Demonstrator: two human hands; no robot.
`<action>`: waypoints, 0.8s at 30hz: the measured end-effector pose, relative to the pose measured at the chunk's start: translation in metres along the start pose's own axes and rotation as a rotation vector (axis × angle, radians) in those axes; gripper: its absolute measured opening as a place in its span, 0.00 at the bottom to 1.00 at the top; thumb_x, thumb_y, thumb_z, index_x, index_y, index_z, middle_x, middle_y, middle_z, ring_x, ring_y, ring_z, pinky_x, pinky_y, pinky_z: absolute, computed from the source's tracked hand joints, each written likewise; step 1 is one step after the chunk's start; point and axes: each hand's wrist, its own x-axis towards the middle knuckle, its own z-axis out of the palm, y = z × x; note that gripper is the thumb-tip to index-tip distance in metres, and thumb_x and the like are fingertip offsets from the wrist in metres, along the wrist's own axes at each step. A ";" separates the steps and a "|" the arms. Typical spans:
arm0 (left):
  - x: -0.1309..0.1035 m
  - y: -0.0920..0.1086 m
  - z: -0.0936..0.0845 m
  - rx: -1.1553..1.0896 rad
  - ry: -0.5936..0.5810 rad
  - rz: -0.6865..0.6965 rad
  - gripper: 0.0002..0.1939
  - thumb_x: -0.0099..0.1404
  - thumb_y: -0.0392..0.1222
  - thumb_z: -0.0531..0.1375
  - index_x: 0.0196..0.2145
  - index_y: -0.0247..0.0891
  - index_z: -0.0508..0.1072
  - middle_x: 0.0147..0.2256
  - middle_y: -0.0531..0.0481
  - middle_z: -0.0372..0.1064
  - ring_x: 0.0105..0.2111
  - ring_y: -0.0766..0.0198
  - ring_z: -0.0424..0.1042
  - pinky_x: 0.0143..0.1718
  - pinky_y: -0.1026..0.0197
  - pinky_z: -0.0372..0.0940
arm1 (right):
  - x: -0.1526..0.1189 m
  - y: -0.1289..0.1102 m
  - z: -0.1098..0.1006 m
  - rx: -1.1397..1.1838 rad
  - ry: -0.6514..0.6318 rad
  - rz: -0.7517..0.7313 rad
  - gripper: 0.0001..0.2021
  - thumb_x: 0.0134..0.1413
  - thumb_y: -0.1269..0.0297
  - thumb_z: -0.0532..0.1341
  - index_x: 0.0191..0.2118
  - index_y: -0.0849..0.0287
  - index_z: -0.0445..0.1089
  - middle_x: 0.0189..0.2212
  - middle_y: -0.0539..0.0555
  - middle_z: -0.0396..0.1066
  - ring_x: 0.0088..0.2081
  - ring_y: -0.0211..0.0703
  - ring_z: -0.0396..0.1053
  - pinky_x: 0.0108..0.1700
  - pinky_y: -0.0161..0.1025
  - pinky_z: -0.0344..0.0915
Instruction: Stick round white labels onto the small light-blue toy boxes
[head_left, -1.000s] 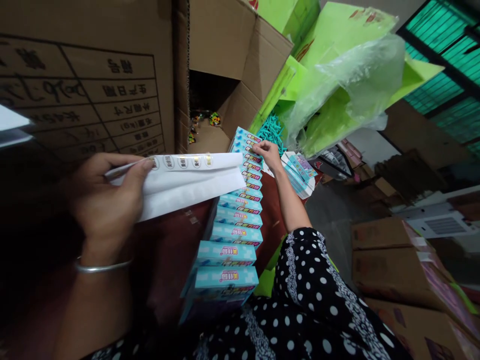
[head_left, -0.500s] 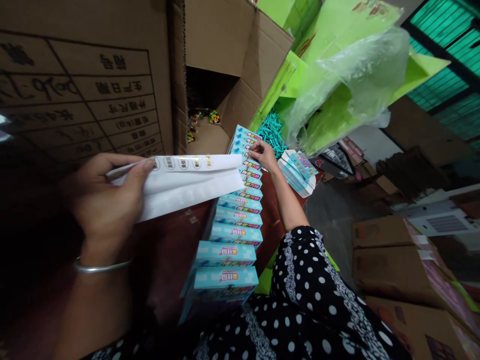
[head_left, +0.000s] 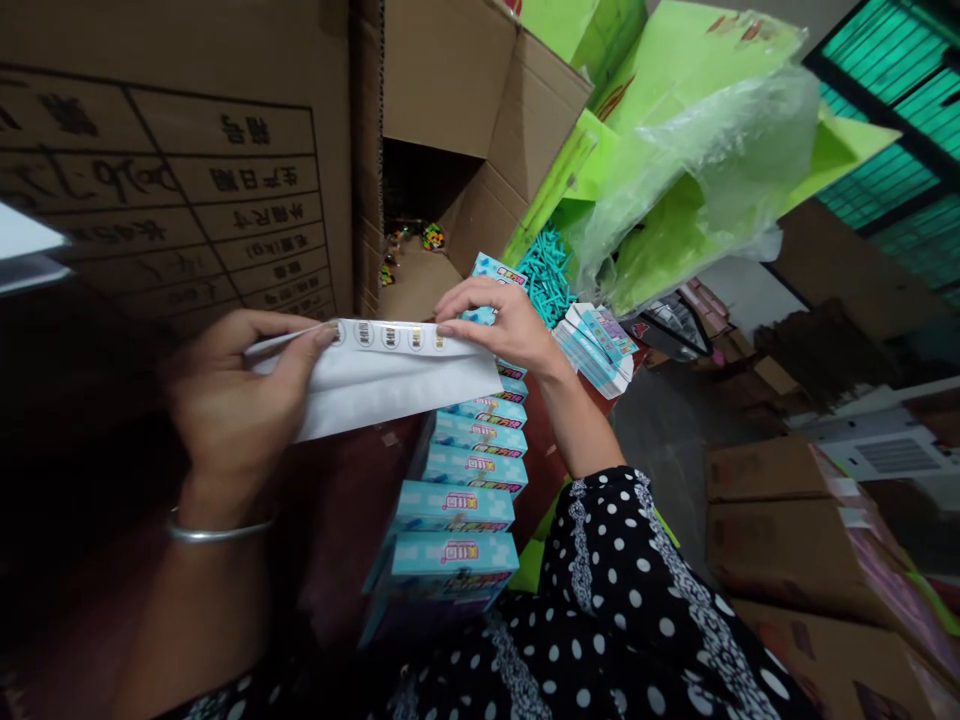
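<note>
My left hand [head_left: 244,400] pinches the left end of a folded white sticker sheet [head_left: 375,385], which carries a row of round clear stickers with dark and gold print along its top edge. At the sheet's right end, my right hand [head_left: 499,325] has thumb and forefinger closed on the last round sticker. Below and behind the sheet, a row of light blue printed boxes [head_left: 454,553] runs away from me, overlapping one another. My right hand and the sheet hide the boxes in the middle of the row.
An open cardboard carton [head_left: 450,80] with small colourful packets stands behind. Left of it is a large printed carton [head_left: 247,240]. Turquoise sticks [head_left: 546,275] and flat blue cartons [head_left: 596,350] lie to the right, near a green bin [head_left: 705,240] with clear plastic. Brown cartons [head_left: 772,540] stand at far right.
My right hand has come back from the far boxes to the sheet's right end. My left hand and the sheet have shifted slightly right. A white edge has appeared at far left.
</note>
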 end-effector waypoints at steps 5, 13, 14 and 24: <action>0.003 0.000 -0.003 0.011 -0.005 -0.053 0.12 0.63 0.52 0.71 0.35 0.42 0.86 0.35 0.48 0.84 0.37 0.56 0.81 0.39 0.56 0.69 | -0.003 -0.012 0.006 0.050 0.089 -0.067 0.17 0.68 0.45 0.70 0.34 0.51 0.82 0.39 0.49 0.83 0.46 0.43 0.79 0.59 0.48 0.73; 0.005 -0.004 -0.007 0.038 0.032 -0.084 0.13 0.62 0.54 0.71 0.37 0.42 0.86 0.37 0.47 0.85 0.39 0.52 0.82 0.46 0.51 0.71 | 0.006 0.102 -0.051 0.137 0.537 0.226 0.21 0.57 0.41 0.75 0.38 0.55 0.78 0.39 0.52 0.80 0.44 0.44 0.77 0.52 0.45 0.76; 0.005 -0.005 -0.007 0.040 0.028 -0.078 0.13 0.63 0.54 0.71 0.37 0.42 0.86 0.37 0.47 0.85 0.40 0.52 0.82 0.46 0.52 0.72 | 0.005 0.122 -0.057 0.127 0.544 0.296 0.21 0.53 0.43 0.77 0.35 0.55 0.77 0.37 0.52 0.80 0.41 0.44 0.77 0.50 0.45 0.76; 0.006 -0.009 -0.005 0.067 0.010 -0.063 0.14 0.63 0.54 0.71 0.36 0.41 0.86 0.37 0.44 0.85 0.38 0.52 0.82 0.42 0.53 0.70 | -0.014 0.205 -0.059 0.121 0.500 0.627 0.14 0.43 0.63 0.78 0.26 0.57 0.72 0.25 0.49 0.77 0.31 0.40 0.71 0.39 0.39 0.69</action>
